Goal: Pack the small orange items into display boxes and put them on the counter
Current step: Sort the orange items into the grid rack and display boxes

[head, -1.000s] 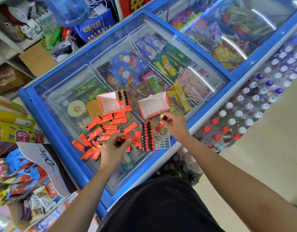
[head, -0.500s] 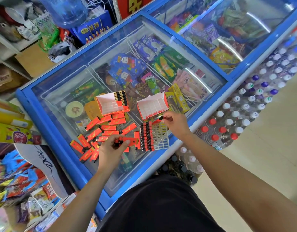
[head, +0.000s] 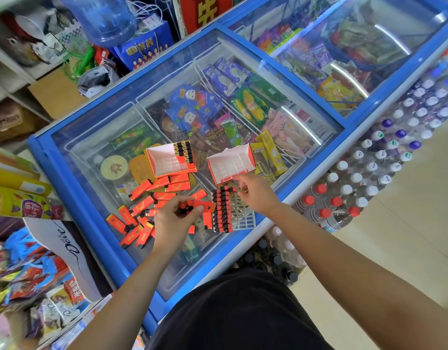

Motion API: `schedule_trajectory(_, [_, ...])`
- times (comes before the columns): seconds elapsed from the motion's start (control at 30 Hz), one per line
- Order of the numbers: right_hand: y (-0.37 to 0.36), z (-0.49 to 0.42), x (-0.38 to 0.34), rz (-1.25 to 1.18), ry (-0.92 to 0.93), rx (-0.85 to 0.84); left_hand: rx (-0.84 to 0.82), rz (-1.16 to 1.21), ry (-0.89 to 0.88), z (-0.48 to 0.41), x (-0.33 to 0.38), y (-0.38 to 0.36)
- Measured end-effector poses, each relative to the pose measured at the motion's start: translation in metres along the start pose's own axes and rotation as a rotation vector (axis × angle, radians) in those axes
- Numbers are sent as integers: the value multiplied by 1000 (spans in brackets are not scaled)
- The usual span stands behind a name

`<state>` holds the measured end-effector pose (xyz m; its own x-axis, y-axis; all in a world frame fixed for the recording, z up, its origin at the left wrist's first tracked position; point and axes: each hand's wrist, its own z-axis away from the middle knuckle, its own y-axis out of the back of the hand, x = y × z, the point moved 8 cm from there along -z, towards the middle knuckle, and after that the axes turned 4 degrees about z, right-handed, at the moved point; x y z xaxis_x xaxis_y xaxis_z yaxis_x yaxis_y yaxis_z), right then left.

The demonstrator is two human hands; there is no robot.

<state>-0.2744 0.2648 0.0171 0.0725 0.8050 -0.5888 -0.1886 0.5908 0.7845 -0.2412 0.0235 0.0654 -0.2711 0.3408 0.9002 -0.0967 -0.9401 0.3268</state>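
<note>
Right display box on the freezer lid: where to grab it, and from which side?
Probably the display box by its two short end walls, from above: it sits open-topped with thin upright walls, and the inner dividers leave fingers little room. The right hand crowds its near edge.

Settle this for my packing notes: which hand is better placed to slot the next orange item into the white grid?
Right, likely. The right hand is at the far edge of the grid, by its filled rows; the left hand grips a bundle of items over the loose pile.
</note>
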Motion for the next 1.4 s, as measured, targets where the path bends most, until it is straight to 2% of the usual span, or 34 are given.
schedule_trajectory(0.1, [18,9,-9,-189,-15,74,-18,8,-53,-6,15,-7])
schedule_trajectory(0.17, [19,16,-30,-311,33,12,-36,-13,-84,-12,21,-13])
schedule_trajectory(0.27, [12,20,-53,-309,138,-69,-62,-26,-133,-21,32,-24])
schedule_trajectory(0.37, [18,15,-56,-344,162,-36,-96,-24,-166,-27,45,-36])
schedule_trajectory(0.5, [30,6,-46,-426,98,10,-144,-12,-133,-40,46,-47])
schedule_trajectory(0.63, [45,-5,-22,-531,-49,116,-133,-40,-164,-65,52,-46])
schedule_trajectory(0.8, [47,-30,13,-459,-148,209,-122,-221,-259,-104,59,-48])
schedule_trajectory(1.03, [32,-51,17,-407,-136,197,-129,-479,-415,-137,57,-69])
schedule_trajectory(1.2, [32,-52,15,-379,-105,249,-100,-614,-469,-147,47,-75])
schedule_trajectory(1.4, [26,-54,22,-365,-138,271,-19,-691,-600,-145,54,-77])
